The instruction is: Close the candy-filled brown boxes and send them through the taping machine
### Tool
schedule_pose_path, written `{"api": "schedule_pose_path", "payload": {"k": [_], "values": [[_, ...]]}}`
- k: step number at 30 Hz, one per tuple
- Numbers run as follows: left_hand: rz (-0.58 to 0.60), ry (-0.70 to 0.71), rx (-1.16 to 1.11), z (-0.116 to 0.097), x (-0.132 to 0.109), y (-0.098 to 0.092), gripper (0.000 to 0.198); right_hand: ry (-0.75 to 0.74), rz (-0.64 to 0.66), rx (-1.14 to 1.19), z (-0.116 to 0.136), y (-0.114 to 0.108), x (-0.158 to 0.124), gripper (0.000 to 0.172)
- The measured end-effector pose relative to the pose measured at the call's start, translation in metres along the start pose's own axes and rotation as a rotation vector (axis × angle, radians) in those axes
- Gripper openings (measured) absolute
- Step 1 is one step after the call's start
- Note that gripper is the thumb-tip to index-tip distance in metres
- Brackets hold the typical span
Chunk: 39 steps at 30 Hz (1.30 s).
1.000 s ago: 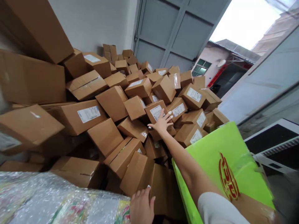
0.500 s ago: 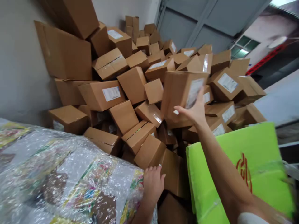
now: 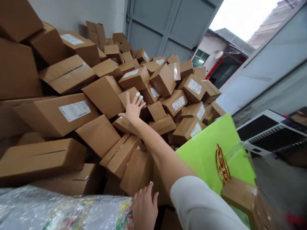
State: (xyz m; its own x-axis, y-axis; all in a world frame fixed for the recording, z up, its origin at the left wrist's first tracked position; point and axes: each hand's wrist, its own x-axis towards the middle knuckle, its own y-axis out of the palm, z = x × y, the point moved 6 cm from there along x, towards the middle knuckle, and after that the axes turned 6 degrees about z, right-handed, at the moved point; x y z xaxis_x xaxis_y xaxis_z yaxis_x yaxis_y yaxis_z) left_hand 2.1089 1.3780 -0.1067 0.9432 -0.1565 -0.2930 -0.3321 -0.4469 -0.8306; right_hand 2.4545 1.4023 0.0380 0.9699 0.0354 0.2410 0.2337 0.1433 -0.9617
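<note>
Fingers [image 3: 134, 101] spread flat on a small brown cardboard box [image 3: 129, 95]

At the far left, large brown cardboard cartons [image 3: 16, 67] are stacked against the white wall [image 3: 79, 12]. Below them, a long brown carton with 1 white label [image 3: 55, 113] lies tilted in the heap. Along the bottom left edge sits a clear bubble-wrapped bundle with colourful printing [image 3: 59, 212].

Towards the middle, the right hand [image 3: 131, 111] reaches out on a straight arm to the small brown cardboard box. The box sits partway up the heap, wedged among other tilted boxes. The hand's fingers are wide open and splayed against the box's face, and they grip nothing.

Nearer the camera, the left hand [image 3: 144, 209] rests at the right end of the bubble-wrapped bundle. Its fingers are loosely extended and close together, closed on nothing. Whether the tips touch the brown carton just beyond cannot be told.

Right of the arm stands a tilted bright green rectangular carton with a red emblem [image 3: 203, 153], with a brown taped cardboard box [image 3: 244, 198] at its lower corner. Behind the heap is a grey panelled door [image 3: 168, 28]. At the far right, a white machine with dark panels [image 3: 268, 131] shows, blurred.
</note>
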Motion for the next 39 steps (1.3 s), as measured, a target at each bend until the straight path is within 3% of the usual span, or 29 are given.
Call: {"api": "schedule_pose_path", "payload": {"k": [3, 6, 9, 12, 15, 19, 23, 24, 26, 28, 30, 36, 39], "values": [[0.092, -0.012, 0.011, -0.001, 0.002, -0.003, 0.035, 0.074, -0.04, -0.038, -0.009, 0.007, 0.012, 0.126], [0.072, 0.018, -0.015, -0.004, 0.003, -0.007, 0.033, 0.077, -0.083, 0.052, -0.03, -0.003, 0.026, 0.118], [0.025, 0.048, -0.025, -0.005, 0.003, -0.007, 0.033, 0.075, -0.159, 0.144, -0.064, -0.036, 0.032, 0.111], [0.018, 0.059, 0.002, -0.005, 0.004, -0.007, 0.033, 0.046, -0.181, 0.167, -0.091, -0.084, 0.014, 0.106], [0.041, 0.054, 0.029, -0.006, 0.005, -0.01, 0.035, -0.128, -0.047, 0.372, -0.092, -0.12, -0.019, 0.105], [0.069, 0.054, 0.019, -0.01, 0.007, -0.016, 0.038, -0.433, 0.193, 0.828, -0.076, -0.147, -0.05, 0.111], [0.084, 0.04, 0.021, -0.011, 0.007, -0.017, 0.039, -0.716, 0.335, 0.701, -0.08, -0.159, -0.06, 0.08], [0.087, 0.036, 0.021, -0.011, 0.006, -0.017, 0.039, -0.742, 0.408, 0.61, -0.086, -0.155, -0.061, 0.075], [0.093, 0.036, 0.018, -0.012, 0.005, -0.017, 0.04, -0.776, 0.582, 0.384, -0.101, -0.138, -0.066, 0.084], [0.096, 0.035, 0.02, -0.013, 0.004, -0.017, 0.04, -0.814, 0.731, 0.148, -0.119, -0.112, -0.072, 0.1], [0.102, 0.037, 0.024, -0.015, 0.003, -0.017, 0.041, -0.833, 0.82, -0.016, -0.134, -0.082, -0.078, 0.1], [0.113, 0.021, -0.029, -0.016, 0.002, -0.016, 0.041, -0.838, 0.958, -0.143, -0.144, 0.001, -0.085, 0.094], [0.113, 0.024, -0.059, -0.017, 0.001, -0.016, 0.04, -0.742, 1.026, -0.084, -0.16, 0.03, -0.08, 0.081]]}}
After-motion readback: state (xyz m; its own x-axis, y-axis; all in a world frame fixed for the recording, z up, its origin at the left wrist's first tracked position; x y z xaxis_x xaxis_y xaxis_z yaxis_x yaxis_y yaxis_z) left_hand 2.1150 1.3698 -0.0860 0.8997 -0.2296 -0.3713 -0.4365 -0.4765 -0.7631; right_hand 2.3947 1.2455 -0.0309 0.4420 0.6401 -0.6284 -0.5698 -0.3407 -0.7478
